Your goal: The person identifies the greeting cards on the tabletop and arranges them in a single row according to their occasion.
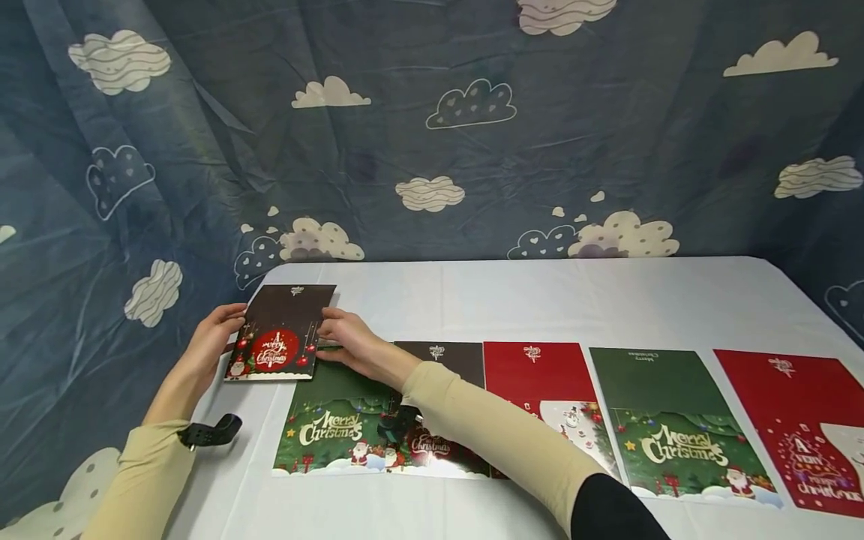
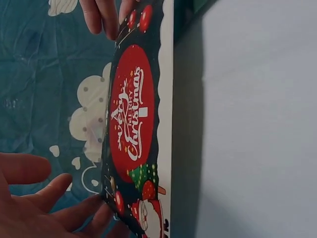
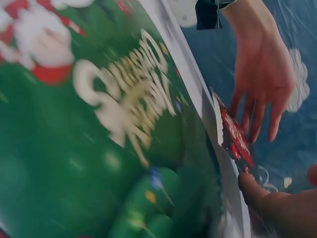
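Observation:
A dark Christmas card (image 1: 280, 322) with a red round motif lies at the table's left end, overlapping a green card beneath. My left hand (image 1: 214, 337) is at its left edge, fingers fairly straight and spread, as the left wrist view shows with the fingertips (image 2: 101, 208) meeting the card's edge. At the opposite edge, my right hand (image 1: 354, 345) touches the card with extended fingers; a fingertip (image 3: 250, 186) meets that edge in the right wrist view. The card's underside is hidden.
A row of cards runs rightward: a green one (image 1: 337, 431), a dark one (image 1: 439, 367) partly under my right arm, a red one (image 1: 533, 371), another green one (image 1: 675, 427) and another red one (image 1: 783, 420). A white cloth (image 1: 513, 300) covers the table before a cloud-patterned curtain (image 1: 378, 150).

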The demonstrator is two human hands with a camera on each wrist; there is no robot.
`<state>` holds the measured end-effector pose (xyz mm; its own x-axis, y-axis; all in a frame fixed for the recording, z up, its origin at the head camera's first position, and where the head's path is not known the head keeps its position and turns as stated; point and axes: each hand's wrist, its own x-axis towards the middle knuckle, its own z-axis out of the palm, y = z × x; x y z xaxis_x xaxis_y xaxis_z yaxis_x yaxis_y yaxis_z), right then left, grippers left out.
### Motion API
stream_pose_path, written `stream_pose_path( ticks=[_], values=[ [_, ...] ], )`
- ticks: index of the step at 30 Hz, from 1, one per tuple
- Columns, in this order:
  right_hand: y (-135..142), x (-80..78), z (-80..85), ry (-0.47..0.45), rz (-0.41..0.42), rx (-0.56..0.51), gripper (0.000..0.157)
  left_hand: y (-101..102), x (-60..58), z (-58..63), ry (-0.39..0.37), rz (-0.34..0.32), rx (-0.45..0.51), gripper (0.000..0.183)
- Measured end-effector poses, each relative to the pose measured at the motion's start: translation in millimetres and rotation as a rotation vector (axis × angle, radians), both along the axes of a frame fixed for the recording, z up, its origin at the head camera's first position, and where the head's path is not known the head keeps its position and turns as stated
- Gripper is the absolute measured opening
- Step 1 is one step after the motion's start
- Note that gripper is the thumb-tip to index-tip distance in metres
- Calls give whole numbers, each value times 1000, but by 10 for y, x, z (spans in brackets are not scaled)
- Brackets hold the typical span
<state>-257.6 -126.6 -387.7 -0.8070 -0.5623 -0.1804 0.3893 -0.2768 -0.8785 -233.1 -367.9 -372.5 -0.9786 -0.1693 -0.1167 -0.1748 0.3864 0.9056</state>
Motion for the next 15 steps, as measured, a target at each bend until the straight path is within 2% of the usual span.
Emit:
stream_pose_path(
  ticks=[1,3,5,10,12,15],
  values=[
    [-11,-41,13,-2,-12,3,66,38,-29,48,-1,-2,2,53],
    [-30,-116,36,7,-36,17,66,43,-128,64,7,2,4,53],
    [-58,-183,46,27,-64,44,66,58,-226,61,19,32,5,52],
    [-140,-307,35,50,-134,106,68,79,-450,-8,13,82,24,51],
    [-170,-347,23,35,-154,110,69,79,-521,-31,-5,84,48,51],
    [-208,-403,7,7,-176,105,69,86,-592,-30,-13,79,35,53]
  ],
)
